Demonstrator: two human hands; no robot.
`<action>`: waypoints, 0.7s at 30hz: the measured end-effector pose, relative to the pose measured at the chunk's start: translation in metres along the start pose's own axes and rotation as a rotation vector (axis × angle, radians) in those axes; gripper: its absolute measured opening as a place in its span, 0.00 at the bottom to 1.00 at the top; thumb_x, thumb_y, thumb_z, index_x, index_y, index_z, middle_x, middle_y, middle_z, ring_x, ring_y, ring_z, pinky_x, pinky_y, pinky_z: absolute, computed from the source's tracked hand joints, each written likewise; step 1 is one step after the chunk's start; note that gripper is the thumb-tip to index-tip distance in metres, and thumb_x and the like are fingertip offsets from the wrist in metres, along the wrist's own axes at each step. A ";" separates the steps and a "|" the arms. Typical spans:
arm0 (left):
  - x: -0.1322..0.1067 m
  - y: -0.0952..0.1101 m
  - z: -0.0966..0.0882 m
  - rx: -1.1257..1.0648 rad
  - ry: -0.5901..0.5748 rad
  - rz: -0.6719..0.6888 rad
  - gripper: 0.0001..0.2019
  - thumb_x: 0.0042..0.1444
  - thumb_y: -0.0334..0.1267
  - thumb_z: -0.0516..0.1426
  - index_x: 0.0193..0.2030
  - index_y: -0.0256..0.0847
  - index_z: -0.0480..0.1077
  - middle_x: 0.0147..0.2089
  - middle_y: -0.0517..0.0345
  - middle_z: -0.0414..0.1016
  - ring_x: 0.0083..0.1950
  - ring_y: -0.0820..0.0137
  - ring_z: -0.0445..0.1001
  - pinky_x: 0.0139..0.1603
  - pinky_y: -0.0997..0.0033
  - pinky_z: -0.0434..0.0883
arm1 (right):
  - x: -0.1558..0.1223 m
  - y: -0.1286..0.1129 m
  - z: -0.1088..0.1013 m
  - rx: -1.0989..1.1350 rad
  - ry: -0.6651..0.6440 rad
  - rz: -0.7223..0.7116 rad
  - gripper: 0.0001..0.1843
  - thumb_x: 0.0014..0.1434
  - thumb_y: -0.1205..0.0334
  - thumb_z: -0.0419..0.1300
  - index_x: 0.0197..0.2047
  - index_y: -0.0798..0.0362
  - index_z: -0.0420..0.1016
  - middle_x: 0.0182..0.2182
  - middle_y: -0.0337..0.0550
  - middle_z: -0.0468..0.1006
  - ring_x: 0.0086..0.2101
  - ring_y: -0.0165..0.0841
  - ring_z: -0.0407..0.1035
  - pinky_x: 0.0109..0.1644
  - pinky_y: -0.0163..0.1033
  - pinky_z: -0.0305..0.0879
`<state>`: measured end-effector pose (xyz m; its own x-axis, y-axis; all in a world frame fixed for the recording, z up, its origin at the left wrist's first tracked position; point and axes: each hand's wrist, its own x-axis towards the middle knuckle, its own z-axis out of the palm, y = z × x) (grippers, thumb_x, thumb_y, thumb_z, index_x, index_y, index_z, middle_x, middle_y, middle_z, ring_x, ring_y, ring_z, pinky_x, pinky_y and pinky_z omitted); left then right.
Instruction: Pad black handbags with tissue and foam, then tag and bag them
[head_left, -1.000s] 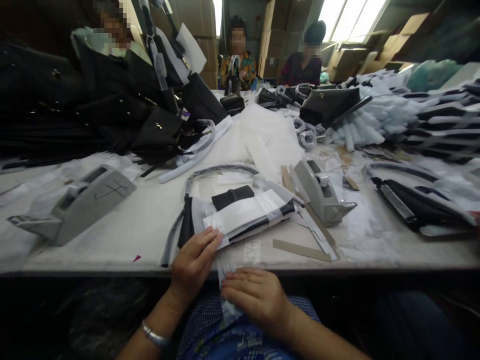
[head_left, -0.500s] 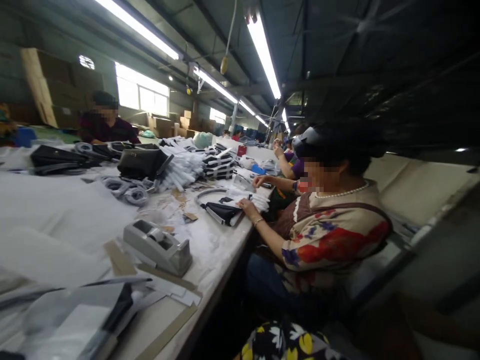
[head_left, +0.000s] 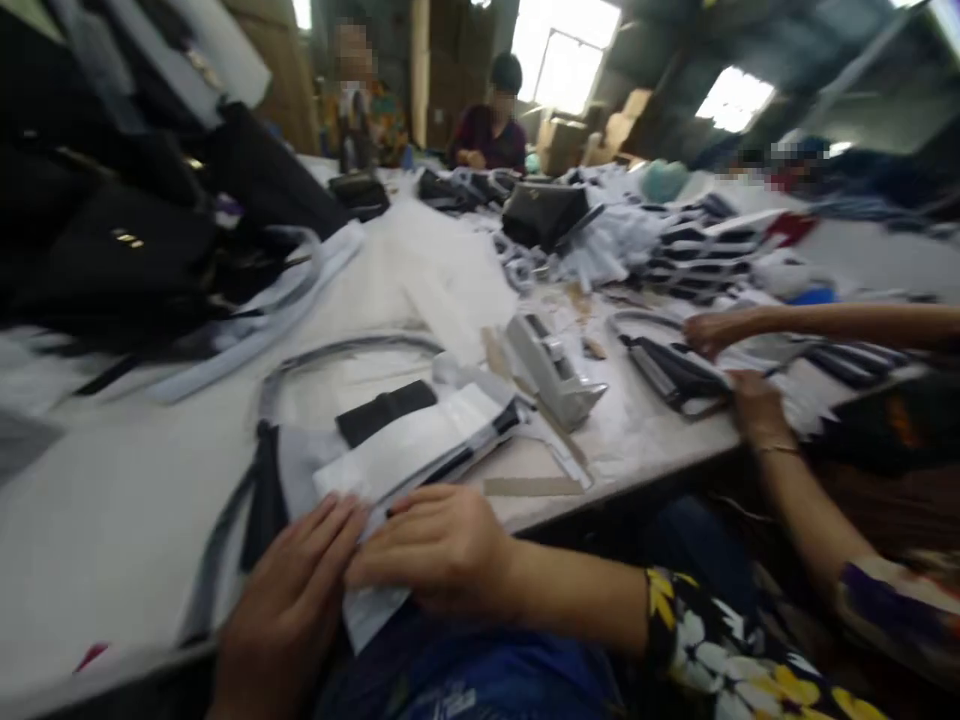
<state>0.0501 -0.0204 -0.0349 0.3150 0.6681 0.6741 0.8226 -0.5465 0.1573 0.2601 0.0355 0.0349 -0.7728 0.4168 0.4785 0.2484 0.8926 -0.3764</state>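
Note:
A dark handbag [head_left: 262, 490] with a grey wrapped handle [head_left: 337, 345] lies at the table's front edge, partly covered by a white wrapping sheet [head_left: 420, 440]. A black flap or strap piece [head_left: 386, 410] shows beyond the sheet. My left hand [head_left: 289, 590] lies along the near left edge of the wrapping, its fingers stretched out and its thumb hidden. My right hand [head_left: 442, 545] is closed beside it, fingers curled on the near edge of the sheet. A loose end of the wrapping hangs below, between both hands.
A grey tape dispenser [head_left: 555, 370] stands beyond the bag, near a cardboard strip [head_left: 532, 487]. Black handbags [head_left: 127, 240] are piled at left. At right, a co-worker's hands [head_left: 754, 400] handle another dark bag [head_left: 679, 370]. Wrapped bags and handles crowd the far table.
The view has swung left and down from the co-worker at right. Both my hands and the bag's wrapping now show in front; the tape dispenser appears farther right.

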 end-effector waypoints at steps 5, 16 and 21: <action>-0.008 0.003 -0.005 0.054 0.010 -0.058 0.24 0.64 0.27 0.54 0.67 0.36 0.61 0.59 0.43 0.74 0.63 0.58 0.70 0.61 0.55 0.70 | 0.040 0.025 0.012 0.119 0.037 0.029 0.14 0.63 0.70 0.54 0.45 0.50 0.80 0.39 0.37 0.84 0.41 0.29 0.78 0.53 0.37 0.67; -0.004 0.007 -0.005 -0.087 0.076 -0.162 0.19 0.57 0.22 0.61 0.55 0.35 0.71 0.53 0.46 0.74 0.57 0.60 0.74 0.61 0.60 0.72 | 0.065 0.041 0.034 -0.030 -0.058 0.334 0.03 0.63 0.62 0.63 0.39 0.50 0.78 0.35 0.37 0.80 0.38 0.31 0.71 0.42 0.34 0.63; 0.000 0.009 -0.008 -0.050 0.082 -0.198 0.16 0.57 0.25 0.61 0.52 0.37 0.72 0.51 0.47 0.77 0.54 0.63 0.76 0.57 0.64 0.74 | 0.077 0.044 0.033 -0.129 -0.118 0.381 0.11 0.62 0.59 0.65 0.47 0.49 0.73 0.39 0.38 0.78 0.40 0.33 0.71 0.38 0.35 0.64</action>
<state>0.0535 -0.0291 -0.0273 0.1080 0.7227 0.6826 0.8395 -0.4341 0.3268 0.1921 0.1013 0.0297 -0.6712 0.7058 0.2268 0.5951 0.6954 -0.4028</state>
